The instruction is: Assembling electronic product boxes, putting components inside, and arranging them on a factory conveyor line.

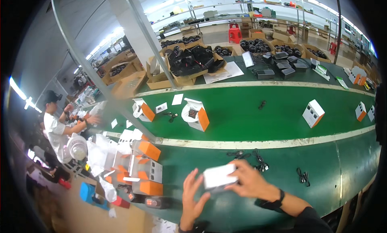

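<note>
While cables (303, 177) lie nearby, the hands (192, 197) (252, 181) flank a white box (219, 176).

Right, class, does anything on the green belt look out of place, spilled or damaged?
Mildly: a small dark bundle, probably a cable, lies alone on the green belt, apart from the white-and-orange boxes, so it looks stray. I see no spill or damage there.

The head-worn fisheye camera looks down and ahead, two bare hands (250, 180) close at lower centre, long metal shelving (225, 18) far off at top.
</note>
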`<state>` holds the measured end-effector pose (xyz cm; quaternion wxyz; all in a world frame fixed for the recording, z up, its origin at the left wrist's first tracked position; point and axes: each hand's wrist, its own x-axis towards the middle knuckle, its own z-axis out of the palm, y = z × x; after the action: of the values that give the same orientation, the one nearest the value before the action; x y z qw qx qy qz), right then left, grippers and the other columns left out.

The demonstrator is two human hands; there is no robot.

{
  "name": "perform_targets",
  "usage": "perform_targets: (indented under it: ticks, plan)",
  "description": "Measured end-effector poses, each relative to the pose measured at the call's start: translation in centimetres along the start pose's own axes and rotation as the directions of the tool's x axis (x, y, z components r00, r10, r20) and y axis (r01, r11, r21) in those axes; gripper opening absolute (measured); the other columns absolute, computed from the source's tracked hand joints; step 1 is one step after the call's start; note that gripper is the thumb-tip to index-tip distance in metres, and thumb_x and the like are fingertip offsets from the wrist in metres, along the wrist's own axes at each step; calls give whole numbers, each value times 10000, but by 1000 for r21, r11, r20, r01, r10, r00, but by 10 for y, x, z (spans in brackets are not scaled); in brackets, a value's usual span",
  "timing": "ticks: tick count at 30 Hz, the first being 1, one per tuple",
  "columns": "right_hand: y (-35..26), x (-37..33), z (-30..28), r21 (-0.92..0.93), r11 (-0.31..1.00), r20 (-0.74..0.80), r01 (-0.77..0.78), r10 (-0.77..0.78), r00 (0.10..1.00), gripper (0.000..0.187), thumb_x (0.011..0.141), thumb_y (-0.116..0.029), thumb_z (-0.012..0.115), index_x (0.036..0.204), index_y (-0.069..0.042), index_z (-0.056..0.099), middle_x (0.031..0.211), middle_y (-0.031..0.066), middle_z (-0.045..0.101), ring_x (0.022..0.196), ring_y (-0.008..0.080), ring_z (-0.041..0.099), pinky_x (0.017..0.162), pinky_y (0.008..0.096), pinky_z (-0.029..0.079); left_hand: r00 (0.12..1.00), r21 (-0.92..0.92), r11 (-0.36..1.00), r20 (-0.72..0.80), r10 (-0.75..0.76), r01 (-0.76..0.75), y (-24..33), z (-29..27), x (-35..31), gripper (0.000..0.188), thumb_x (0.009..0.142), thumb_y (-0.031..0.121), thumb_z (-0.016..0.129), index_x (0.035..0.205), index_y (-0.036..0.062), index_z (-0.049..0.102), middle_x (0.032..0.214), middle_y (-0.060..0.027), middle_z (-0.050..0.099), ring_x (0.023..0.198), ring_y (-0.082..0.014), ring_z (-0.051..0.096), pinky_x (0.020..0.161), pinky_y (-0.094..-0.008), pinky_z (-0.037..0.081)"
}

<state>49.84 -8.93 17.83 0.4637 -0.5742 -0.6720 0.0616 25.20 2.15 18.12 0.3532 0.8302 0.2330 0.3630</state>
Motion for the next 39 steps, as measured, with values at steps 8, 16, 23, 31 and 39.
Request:
perform_targets:
  ticks: [8, 16, 23, 31, 39]
  plan:
    - [164, -25, -192, -266, 579, -658, -771, 475, 584, 485, 834, -58, 880, 1236, -28, 609, 1363, 220, 579, 1198, 437, 657, 912, 461, 609, 851, -446, 854, -307, -426, 267, -131, 90, 171, 1160, 827, -31, 861, 1748, 139, 176, 1752, -268, 309, 1602, -402, 351, 1263, -552, 337]
    - [234, 29, -194, -778, 529, -374, -340, 45, 926, 415, 821, 100, 683, 1214, -12, 751, 1567, 262, 538, 1439, 455, 532, 1145, 517, 500, 909, -198, 937, -252, -331, 287, -211, 97, 224, 1291, 644, 255, 1067, 1672, 0, 328, 1530, -260, 538, 1415, -376, 525, 1222, -479, 417]
    - [351, 47, -177, -730, 641, -71, -235, 270, 960, 347, 902, 28, 670, 1201, -103, 789, 1427, 126, 677, 1361, 389, 608, 1068, 479, 572, 987, -511, 856, -82, -139, 78, -200, 137, 257, 1153, 727, 257, 1028, 1640, -10, 377, 1574, -230, 539, 1416, -321, 557, 1158, -463, 471]
    - [238, 51, -113, -581, 773, -127, -254, 222, 967, 204, 948, -146, 779, 1134, -70, 810, 1051, 131, 750, 958, 335, 738, 840, 468, 610, 949, -383, 898, -136, -285, 214, -141, 93, 186, 702, 728, 155, 993, 1324, 8, 652, 1245, -123, 756, 1176, -215, 717, 1008, -437, 610]
    - [-15, 6, -28, -35, 996, -59, 76, -78, 995, 239, 829, -42, 905, 1054, -49, 824, 1025, 105, 813, 852, 262, 750, 747, 359, 616, 885, -512, 787, -103, -454, 344, -63, 14, -34, 697, 770, 61, 942, 1380, 12, 609, 1330, -88, 688, 1243, -197, 686, 1075, -399, 581]
